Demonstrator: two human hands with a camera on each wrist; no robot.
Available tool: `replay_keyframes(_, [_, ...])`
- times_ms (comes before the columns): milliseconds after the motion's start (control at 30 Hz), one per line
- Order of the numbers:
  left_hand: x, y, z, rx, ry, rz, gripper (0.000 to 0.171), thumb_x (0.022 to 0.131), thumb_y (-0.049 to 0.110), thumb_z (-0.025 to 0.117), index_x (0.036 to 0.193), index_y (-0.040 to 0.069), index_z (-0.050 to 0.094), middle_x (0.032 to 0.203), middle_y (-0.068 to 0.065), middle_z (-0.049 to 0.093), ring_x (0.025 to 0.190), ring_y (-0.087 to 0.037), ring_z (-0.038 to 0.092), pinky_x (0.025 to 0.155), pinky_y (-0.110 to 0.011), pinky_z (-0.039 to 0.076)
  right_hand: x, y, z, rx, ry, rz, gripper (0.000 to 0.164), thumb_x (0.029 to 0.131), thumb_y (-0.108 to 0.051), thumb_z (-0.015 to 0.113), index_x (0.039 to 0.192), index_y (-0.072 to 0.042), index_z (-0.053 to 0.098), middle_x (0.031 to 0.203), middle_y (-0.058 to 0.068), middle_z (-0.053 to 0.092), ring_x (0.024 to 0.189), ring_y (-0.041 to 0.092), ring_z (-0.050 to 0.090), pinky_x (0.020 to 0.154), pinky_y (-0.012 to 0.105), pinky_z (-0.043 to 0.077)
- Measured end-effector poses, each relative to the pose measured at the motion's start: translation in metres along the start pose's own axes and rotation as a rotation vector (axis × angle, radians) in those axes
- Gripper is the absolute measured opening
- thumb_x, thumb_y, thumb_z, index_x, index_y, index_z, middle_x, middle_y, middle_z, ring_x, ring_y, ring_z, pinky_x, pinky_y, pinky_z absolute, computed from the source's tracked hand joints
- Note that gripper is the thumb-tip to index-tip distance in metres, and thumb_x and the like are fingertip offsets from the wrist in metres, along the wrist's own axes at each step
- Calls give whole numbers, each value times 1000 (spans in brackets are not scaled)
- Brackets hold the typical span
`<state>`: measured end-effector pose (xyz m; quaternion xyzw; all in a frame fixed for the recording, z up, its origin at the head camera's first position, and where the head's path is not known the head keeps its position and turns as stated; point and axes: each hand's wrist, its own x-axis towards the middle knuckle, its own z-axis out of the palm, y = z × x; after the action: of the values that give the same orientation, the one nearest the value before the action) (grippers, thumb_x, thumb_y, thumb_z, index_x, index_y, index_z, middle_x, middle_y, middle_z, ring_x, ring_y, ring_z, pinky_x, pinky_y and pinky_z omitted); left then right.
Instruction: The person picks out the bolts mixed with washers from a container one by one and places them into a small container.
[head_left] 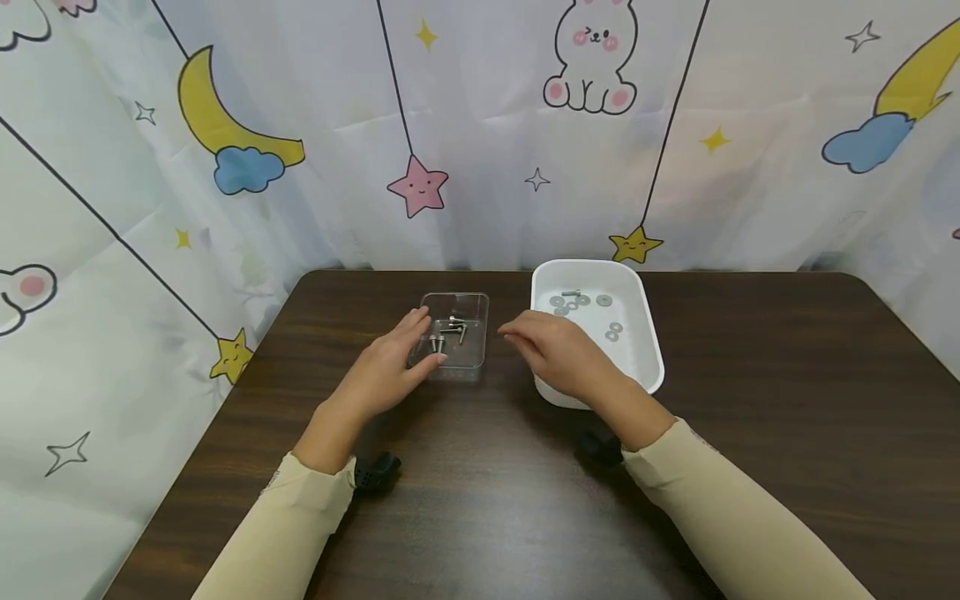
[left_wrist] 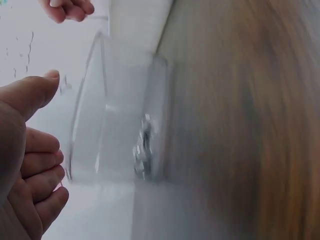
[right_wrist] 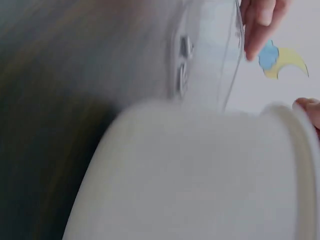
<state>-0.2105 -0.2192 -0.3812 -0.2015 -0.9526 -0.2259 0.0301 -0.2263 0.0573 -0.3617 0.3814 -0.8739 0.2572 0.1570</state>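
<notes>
A clear plastic box (head_left: 467,360) stands on the table with several metal screws (head_left: 450,327) inside. At its left side my left hand (head_left: 386,367) spreads thumb and fingers by the rim, gripping nothing. In the left wrist view the box (left_wrist: 117,75) is blurred and the left hand (left_wrist: 35,165) is beside it. My right hand (head_left: 558,350) hovers over the near left edge of a white tray (head_left: 648,358), its fingers bent and close together, pointing toward the box. Whether a small thing is between those fingertips is hidden. Several washers (head_left: 603,300) and a screw (head_left: 572,292) lie in the tray.
Both containers stand on a dark wooden table (head_left: 465,508), toward its far edge. Behind it hangs a white printed curtain (head_left: 480,100), which also covers the left side. Dark wrist devices (head_left: 377,472) sit under both wrists.
</notes>
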Motion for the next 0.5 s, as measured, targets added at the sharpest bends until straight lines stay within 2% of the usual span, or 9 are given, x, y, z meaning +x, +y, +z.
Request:
replay_keyframes(267, [16, 49, 13, -2, -4, 118, 70, 98, 47, 56, 151, 5, 37, 163, -4, 25, 150, -20, 23, 118, -46, 28, -26, 29, -20, 29, 120, 129, 18, 96, -10, 64, 110, -5, 73, 106, 7, 74, 101, 24, 69, 87, 41, 55])
replay_keyframes(500, [39, 93, 38, 40, -68, 153, 74, 98, 54, 51, 151, 4, 38, 162, -7, 28, 151, -20, 23, 118, -42, 31, -40, 41, -28, -7, 132, 201, 20, 96, -12, 64, 113, -5, 72, 107, 9, 74, 99, 24, 69, 82, 43, 56])
